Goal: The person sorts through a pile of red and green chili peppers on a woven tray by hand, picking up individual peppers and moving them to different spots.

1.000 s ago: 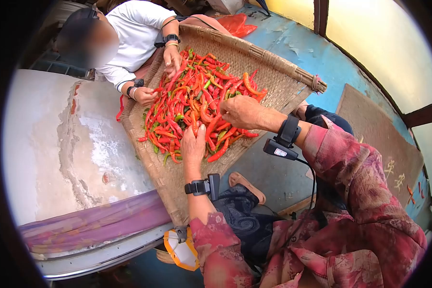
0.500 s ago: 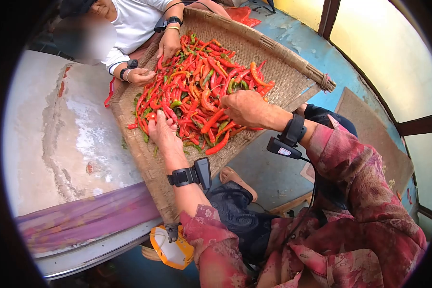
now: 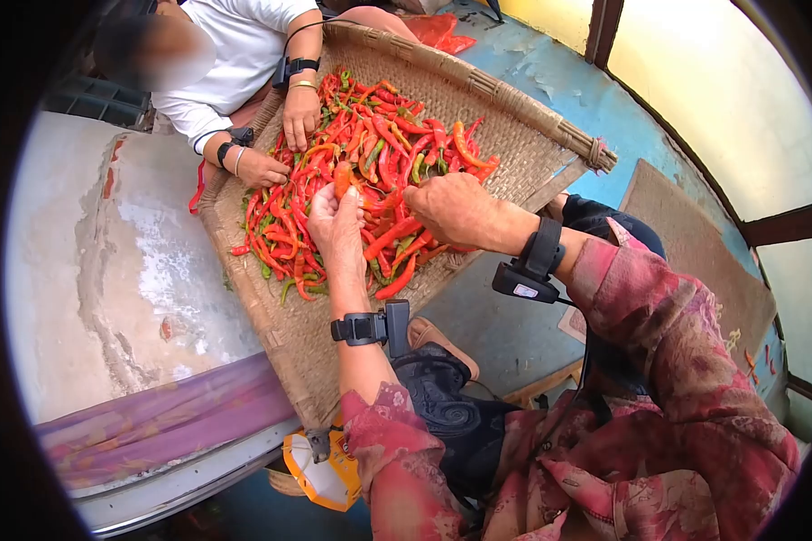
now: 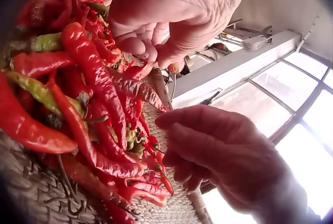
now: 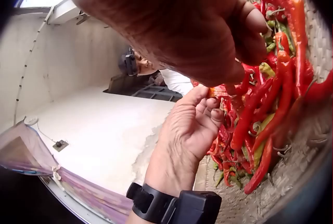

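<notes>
A big heap of red, orange and some green chili peppers (image 3: 397, 239) lies in a shallow woven tray (image 3: 523, 153). My left hand (image 3: 336, 225) pinches an orange-red chili pepper (image 3: 342, 178) between thumb and fingers, over the heap's near side. In the right wrist view, the pepper's orange end (image 5: 216, 92) shows at the left thumb tip. My right hand (image 3: 456, 207) is just right of it above the heap, knuckles up. Its fingers bend with thumb near index in the left wrist view, and I cannot tell whether anything is between them.
Across the tray, another person in a white top (image 3: 244, 54) has both hands (image 3: 263, 168) in the heap's far side. A worn pale surface (image 3: 153, 270) with purple cloth (image 3: 171, 410) adjoins the tray on the left. An orange-rimmed object (image 3: 325, 473) sits under the tray's near corner.
My left hand moves left, apparently without a pepper, then comes back right and up, pinching an orange-red one. My right hand stays nearly in place. The other person's hands shift over the heap.
</notes>
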`<state>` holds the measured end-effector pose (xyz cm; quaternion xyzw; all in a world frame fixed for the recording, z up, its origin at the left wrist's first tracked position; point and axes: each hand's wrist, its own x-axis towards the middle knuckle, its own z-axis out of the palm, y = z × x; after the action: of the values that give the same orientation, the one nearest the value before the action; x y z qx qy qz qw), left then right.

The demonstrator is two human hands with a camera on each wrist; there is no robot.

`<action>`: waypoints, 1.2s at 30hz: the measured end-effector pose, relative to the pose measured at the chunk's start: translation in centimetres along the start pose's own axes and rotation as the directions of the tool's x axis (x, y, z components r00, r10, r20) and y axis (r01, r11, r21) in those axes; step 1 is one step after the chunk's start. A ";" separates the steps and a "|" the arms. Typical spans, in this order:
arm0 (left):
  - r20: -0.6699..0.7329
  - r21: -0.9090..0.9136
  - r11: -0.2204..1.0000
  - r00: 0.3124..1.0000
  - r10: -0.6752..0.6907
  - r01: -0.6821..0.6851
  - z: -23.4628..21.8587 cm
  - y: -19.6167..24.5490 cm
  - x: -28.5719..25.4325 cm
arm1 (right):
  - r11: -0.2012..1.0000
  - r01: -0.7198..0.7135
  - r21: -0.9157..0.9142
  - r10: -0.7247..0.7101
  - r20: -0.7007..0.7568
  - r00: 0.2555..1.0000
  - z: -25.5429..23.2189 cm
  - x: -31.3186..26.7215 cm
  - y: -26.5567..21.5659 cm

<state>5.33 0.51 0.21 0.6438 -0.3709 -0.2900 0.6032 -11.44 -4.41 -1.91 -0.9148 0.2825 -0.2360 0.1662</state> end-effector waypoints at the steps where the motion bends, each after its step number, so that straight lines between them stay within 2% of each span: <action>1: -0.023 -0.044 0.999 0.999 0.024 -0.025 -0.5 0.6 -0.1 | 0.997 -0.031 -0.077 0.038 0.085 0.996 -0.4 0.1 -0.2; 2: -0.080 -0.017 0.999 0.996 0.044 -0.045 -0.9 1.0 -0.1 | 0.986 -0.054 -0.157 0.081 0.166 0.983 -0.7 0.1 -0.4; 5: -0.140 -0.177 0.981 0.988 0.059 -0.083 -2.9 1.4 -0.2 | 0.989 0.002 -0.147 0.015 0.116 0.993 -0.5 -0.2 -0.1; 6: -0.141 -0.176 0.981 0.988 0.058 -0.083 -3.5 1.3 -0.1 | 0.989 0.003 -0.145 0.014 0.116 0.993 -0.4 -0.2 -0.1; 8: -0.262 -0.381 0.911 0.963 0.058 -0.159 -4.7 1.2 0.1 | 0.986 0.008 -0.169 0.015 0.134 0.991 -0.4 -0.1 -0.4; 9: -0.263 -0.380 0.911 0.963 0.057 -0.158 -5.6 1.0 0.4 | 0.986 0.010 -0.168 0.013 0.136 0.991 -0.5 -0.1 -0.6; 11: -0.423 -0.524 0.850 0.884 -0.202 -0.056 -7.1 -0.2 0.6 | 0.983 0.008 -0.182 0.020 0.152 0.988 -0.6 -0.1 -0.9; 12: -0.394 -0.484 0.875 0.892 -0.221 0.003 -7.6 -1.2 0.5 | 0.984 0.013 -0.180 0.016 0.155 0.988 -0.4 0.0 -0.9; 13: -0.400 -0.485 0.875 0.889 -0.222 0.000 -7.2 -0.5 0.0 | 0.984 0.016 -0.179 0.013 0.156 0.988 0.0 0.1 -0.8; 14: -0.224 -0.262 0.958 0.958 -0.177 0.116 -6.0 0.5 -0.7 | 0.984 0.018 -0.178 0.010 0.157 0.988 0.3 0.2 -0.8; 15: -0.029 -0.005 0.984 0.984 -0.177 0.177 -4.9 1.0 -1.3 | 0.984 0.021 -0.178 0.007 0.160 0.987 0.5 0.4 -0.8; 16: 0.101 0.281 0.955 0.986 -0.130 0.097 -4.0 0.5 -1.5 | 0.987 0.027 -0.161 0.000 0.167 0.986 0.7 0.5 -0.7; 17: 0.238 0.530 0.848 0.964 -0.121 -0.024 -3.0 0.1 -1.8 | 0.989 0.031 -0.145 -0.005 0.176 0.984 0.7 0.4 -0.7; 18: 0.307 0.710 0.658 0.951 0.031 -0.250 -2.2 -0.5 -2.8 | 0.989 0.031 -0.146 -0.004 0.182 0.983 0.7 0.3 -0.7; 19: 0.407 0.816 0.383 0.901 0.154 -0.434 -1.5 -1.0 -3.8 | 0.986 0.036 -0.164 -0.001 0.212 0.977 0.5 0.2 -0.9; 20: 0.440 0.832 0.268 0.872 0.217 -0.486 -1.2 -1.3 -4.2 | 0.982 0.044 -0.183 0.001 0.240 0.971 0.3 0.3 -1.1; 21: 0.438 0.833 0.267 0.872 0.217 -0.485 -1.3 -1.1 -4.2 | 0.982 0.046 -0.182 -0.002 0.240 0.971 0.5 0.3 -1.1; 24: 0.356 0.767 0.524 0.925 0.132 -0.370 -1.9 -0.7 -3.5 | 0.985 0.035 -0.170 0.001 0.207 0.978 0.2 0.2 -0.8; 25: 0.358 0.766 0.525 0.924 0.131 -0.371 -2.2 -0.8 -3.3 | 0.981 0.032 -0.194 0.006 0.194 0.981 -0.3 0.3 -0.9; 27: 0.298 0.780 0.573 0.955 0.018 -0.254 -2.7 -0.8 -3.1 | 0.976 0.030 -0.216 0.010 0.181 0.984 -0.6 0.3 -0.9; 29: 0.303 0.779 0.579 0.953 -0.014 -0.239 -2.6 -0.8 -3.6 | 0.975 0.013 -0.221 0.027 0.180 0.983 -0.6 0.4 -0.5; 31: 0.413 0.818 0.446 0.911 -0.017 -0.363 -2.2 -1.2 -3.8 | 0.973 0.022 -0.230 0.027 0.208 0.978 -0.8 0.1 -0.4; 32: 0.416 0.833 0.416 0.909 -0.037 -0.365 -2.1 -1.4 -3.9 | 0.971 0.034 -0.238 0.024 0.239 0.971 -0.8 0.0 -0.3; 36: 0.378 0.814 0.507 0.921 -0.092 -0.284 -2.7 -0.9 -3.1 | 0.970 0.021 -0.242 0.046 0.266 0.963 -1.1 0.1 -0.5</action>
<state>5.94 4.56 -0.64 0.7666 -0.6084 -0.1509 0.1391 -11.76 -4.29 -0.77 -0.9500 0.2897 -0.0719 0.0913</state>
